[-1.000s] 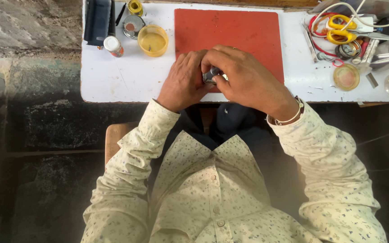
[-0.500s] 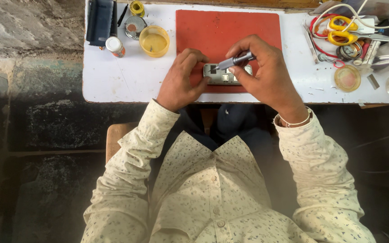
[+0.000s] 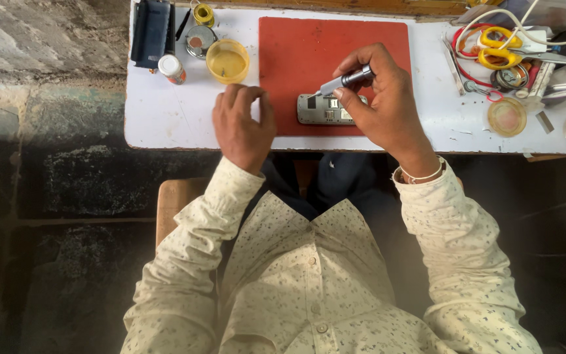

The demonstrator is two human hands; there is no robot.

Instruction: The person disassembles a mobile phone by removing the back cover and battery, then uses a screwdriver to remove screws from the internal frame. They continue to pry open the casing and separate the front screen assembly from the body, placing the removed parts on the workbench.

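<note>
Nearest to us, our sleeves in the pale patterned shirt (image 3: 309,282) ran up to the front edge of the white worktable (image 3: 165,124). Our left hand (image 3: 244,124) rested there with its fingers curled loosely, holding nothing, just left of the red work mat (image 3: 375,39). Our right hand (image 3: 381,98) was closed around a small grey-handled screwdriver (image 3: 345,78), pinched like a pen.

The opened mobile phone (image 3: 322,110) lay flat on the mat's near edge, its long axis running left to right along the table front, inner side up. The screwdriver slanted across it, handle up to the right, tip pointing down-left at the phone's upper left corner.

We judged the step to be work on a screw near that corner. The next move seemed to call for seating the tip squarely and steadying the phone, since nothing held it down.

Farther off stood a yellow dish (image 3: 228,62), a small bottle (image 3: 171,68) and a dark case (image 3: 153,29); to the right, yellow-handled scissors (image 3: 500,49).
</note>
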